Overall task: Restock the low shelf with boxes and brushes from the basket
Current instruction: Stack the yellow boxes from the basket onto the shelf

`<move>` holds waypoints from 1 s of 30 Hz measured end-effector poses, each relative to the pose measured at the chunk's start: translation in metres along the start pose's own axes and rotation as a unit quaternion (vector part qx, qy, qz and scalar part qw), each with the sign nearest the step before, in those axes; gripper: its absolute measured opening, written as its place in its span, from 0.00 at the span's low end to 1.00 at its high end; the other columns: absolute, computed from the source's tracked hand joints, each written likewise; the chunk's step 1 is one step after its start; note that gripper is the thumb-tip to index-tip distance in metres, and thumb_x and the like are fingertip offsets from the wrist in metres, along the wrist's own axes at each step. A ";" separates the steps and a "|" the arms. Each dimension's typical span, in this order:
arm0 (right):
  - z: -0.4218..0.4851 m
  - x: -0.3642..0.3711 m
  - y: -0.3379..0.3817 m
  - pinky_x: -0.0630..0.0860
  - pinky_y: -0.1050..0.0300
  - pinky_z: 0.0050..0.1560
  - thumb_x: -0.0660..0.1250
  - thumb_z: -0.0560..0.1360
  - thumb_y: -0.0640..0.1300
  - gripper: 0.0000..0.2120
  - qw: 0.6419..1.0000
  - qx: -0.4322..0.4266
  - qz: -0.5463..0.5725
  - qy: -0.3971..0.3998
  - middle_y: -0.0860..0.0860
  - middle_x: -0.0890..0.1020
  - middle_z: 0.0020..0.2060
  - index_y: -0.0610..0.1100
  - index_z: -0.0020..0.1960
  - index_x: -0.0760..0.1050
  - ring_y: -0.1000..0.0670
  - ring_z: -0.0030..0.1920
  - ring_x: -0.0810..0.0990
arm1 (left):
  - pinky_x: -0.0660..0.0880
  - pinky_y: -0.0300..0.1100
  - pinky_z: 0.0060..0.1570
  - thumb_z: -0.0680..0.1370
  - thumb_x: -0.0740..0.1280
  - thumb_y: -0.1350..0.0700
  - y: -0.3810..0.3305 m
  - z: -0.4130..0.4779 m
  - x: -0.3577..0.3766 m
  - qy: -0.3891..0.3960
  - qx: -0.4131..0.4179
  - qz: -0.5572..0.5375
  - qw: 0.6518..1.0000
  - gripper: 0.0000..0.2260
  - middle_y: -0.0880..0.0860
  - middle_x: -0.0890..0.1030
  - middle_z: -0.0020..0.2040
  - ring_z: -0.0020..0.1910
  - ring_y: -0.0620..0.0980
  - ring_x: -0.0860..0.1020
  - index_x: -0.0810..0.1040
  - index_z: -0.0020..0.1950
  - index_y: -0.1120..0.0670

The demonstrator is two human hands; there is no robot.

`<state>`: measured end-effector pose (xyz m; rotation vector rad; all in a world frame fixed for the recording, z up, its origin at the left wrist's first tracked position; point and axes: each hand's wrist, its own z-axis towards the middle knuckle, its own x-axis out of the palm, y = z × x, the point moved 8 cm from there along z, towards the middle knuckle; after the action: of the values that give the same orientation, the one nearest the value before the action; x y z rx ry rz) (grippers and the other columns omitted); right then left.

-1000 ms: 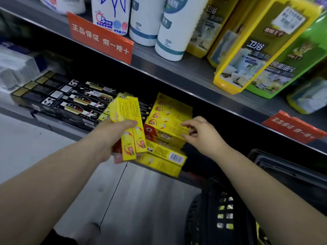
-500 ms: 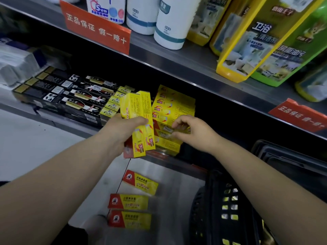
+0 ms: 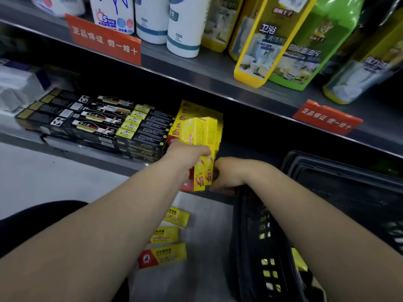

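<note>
The left grip [image 3: 187, 154] is clamping the yellow boxes [image 3: 197, 131] mid-length; they are likely light, stiff, slippery card. The right grip [image 3: 227, 174] is sitting at their lower ends, closure untellable.

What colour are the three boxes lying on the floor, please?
The floor boxes are yellow, the nearest showing a red end; the head view shows them best.

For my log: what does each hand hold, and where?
Left hand grips yellow boxes around their middle; right hand is at their red ends, grip hidden.
</note>
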<state>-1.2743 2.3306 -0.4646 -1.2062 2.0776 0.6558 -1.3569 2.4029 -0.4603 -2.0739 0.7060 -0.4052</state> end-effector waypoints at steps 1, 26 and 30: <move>-0.003 0.002 -0.003 0.67 0.61 0.30 0.69 0.72 0.49 0.08 1.000 0.008 -0.007 0.000 0.51 0.77 0.33 0.43 0.43 0.78 0.49 0.38 0.75 | 0.79 0.50 0.38 0.69 0.74 0.60 0.002 -0.006 0.003 0.002 0.006 0.013 1.000 0.23 0.61 0.78 0.48 0.43 0.59 0.79 0.69 0.60 0.60; 0.160 0.231 0.027 0.64 0.46 0.66 0.61 0.77 0.50 0.29 0.979 0.170 0.105 0.034 0.42 0.64 0.71 0.45 0.74 0.54 0.41 0.69 0.64 | 0.71 0.40 0.34 0.66 0.76 0.55 0.047 0.024 -0.157 0.024 0.004 0.221 0.975 0.16 0.49 0.82 0.42 0.40 0.47 0.80 0.74 0.49 0.47; 0.164 0.227 0.020 0.71 0.49 0.57 0.66 0.74 0.45 0.24 0.979 0.151 0.121 -0.062 0.44 0.73 0.62 0.47 0.67 0.61 0.42 0.61 0.72 | 0.72 0.40 0.34 0.67 0.75 0.56 0.049 0.034 -0.166 0.005 0.002 0.211 0.978 0.15 0.49 0.82 0.42 0.40 0.48 0.81 0.74 0.49 0.47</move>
<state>-1.3317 2.3239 -0.7395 -0.7327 2.1422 0.4848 -1.4856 2.5055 -0.5240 -1.8542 1.1192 -0.1743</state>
